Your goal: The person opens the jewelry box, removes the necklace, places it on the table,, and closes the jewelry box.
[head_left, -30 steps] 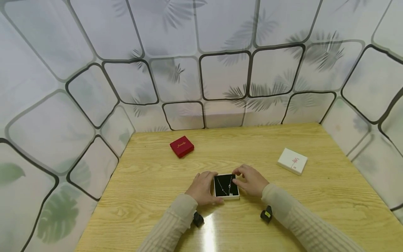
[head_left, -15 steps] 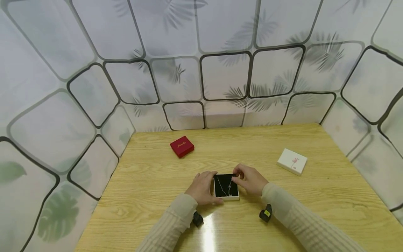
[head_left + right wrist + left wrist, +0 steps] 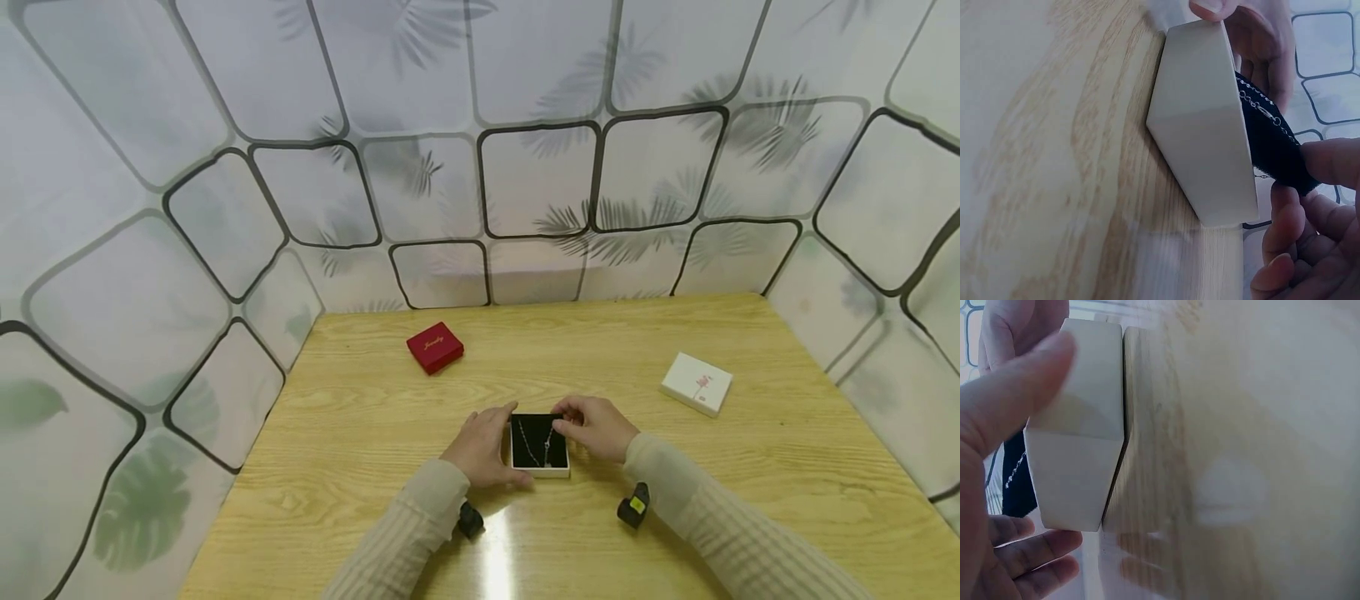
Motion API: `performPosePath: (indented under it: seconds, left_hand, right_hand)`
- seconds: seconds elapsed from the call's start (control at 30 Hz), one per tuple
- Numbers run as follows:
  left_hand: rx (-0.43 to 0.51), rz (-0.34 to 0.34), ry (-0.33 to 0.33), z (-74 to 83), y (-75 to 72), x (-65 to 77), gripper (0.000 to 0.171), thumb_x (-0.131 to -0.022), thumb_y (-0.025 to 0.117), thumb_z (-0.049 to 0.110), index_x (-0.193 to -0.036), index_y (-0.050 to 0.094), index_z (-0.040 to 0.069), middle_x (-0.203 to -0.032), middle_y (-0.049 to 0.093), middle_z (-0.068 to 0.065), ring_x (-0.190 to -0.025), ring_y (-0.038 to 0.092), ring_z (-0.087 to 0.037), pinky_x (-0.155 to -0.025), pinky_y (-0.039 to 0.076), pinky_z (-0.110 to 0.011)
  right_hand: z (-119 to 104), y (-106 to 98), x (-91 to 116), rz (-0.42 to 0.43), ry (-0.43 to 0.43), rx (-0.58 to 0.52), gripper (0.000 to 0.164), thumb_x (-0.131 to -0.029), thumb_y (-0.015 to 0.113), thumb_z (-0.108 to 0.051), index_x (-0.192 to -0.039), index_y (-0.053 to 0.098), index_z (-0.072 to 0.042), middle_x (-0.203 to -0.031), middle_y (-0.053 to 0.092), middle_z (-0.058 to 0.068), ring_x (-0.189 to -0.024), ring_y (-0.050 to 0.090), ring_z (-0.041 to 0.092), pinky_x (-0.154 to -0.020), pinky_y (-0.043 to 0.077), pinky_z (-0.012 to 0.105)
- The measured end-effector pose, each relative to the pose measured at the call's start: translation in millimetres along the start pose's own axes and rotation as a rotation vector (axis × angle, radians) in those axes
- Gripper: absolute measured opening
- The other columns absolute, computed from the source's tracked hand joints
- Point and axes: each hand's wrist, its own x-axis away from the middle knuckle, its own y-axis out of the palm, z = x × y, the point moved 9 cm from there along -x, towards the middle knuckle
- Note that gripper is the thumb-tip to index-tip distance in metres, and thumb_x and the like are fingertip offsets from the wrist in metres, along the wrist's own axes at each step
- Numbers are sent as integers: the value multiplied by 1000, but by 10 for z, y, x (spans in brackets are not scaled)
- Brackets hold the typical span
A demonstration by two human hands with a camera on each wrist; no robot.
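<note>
Between my hands on the table, an uncovered white jewelry box has a black velvet pad tilted up out of it. A thin silver necklace with a small clasp hangs on the pad. My right hand pinches the pad's far right corner between thumb and fingers. On the box's left, my left hand holds it, thumb along the near wall and fingers at the far side. The box's inside under the pad is hidden.
A red jewelry box with gold lettering sits at the back left. A flat white box lid with a pink print lies at the right. Patterned curtain walls enclose the wooden table at the back and sides.
The pad's far edge has risen over the box's rim, with my right hand pinching its corner. My left hand has hardly moved.
</note>
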Motion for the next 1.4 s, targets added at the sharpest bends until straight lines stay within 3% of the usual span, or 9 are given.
performPosePath:
  seconds: [0.23,0.53,0.9,1.17,1.4]
  left_hand:
    - [62,24,-33,-66,-24,2,105,-77,58,73,-152,24,9,-140,49,-6,-131,41,-23,-113,26,-45]
    - [236,105,-72,-128,-100,-2,77,-93,42,64,-146,37,8,-133,52,-6,-123,48,-22,-102,41,-41]
    - [344,240,-26,-28,-243,-32,50,-97,45,54,-120,58,11,-112,61,0,-110,56,-16,-95,46,-38]
    - [379,332,29,74,-380,9,36,-99,50,45,-101,61,11,-99,60,-2,-85,58,-26,-73,46,-30]
    - [442,393,73,116,-430,23,25,-98,56,36,-92,61,12,-90,60,0,-80,58,-28,-66,46,-27]
  right_hand:
    - [-16,-46,7,16,18,-69,23,-96,60,-21,-111,65,-4,-89,61,0,-77,53,15,-68,47,28]
    - [-43,-149,-29,64,33,-156,24,-96,60,-20,-110,65,-2,-93,63,2,-80,55,16,-69,49,29]
    - [-119,-269,-50,101,-3,-223,23,-97,60,-21,-111,64,-4,-97,65,4,-82,57,18,-72,50,29]
    - [-209,-361,-42,122,-24,-221,24,-96,62,-24,-111,64,-5,-97,65,3,-81,58,19,-70,51,29]
    - [-253,-372,-20,122,-21,-226,24,-96,61,-20,-113,63,-4,-97,65,5,-80,58,20,-68,50,27]
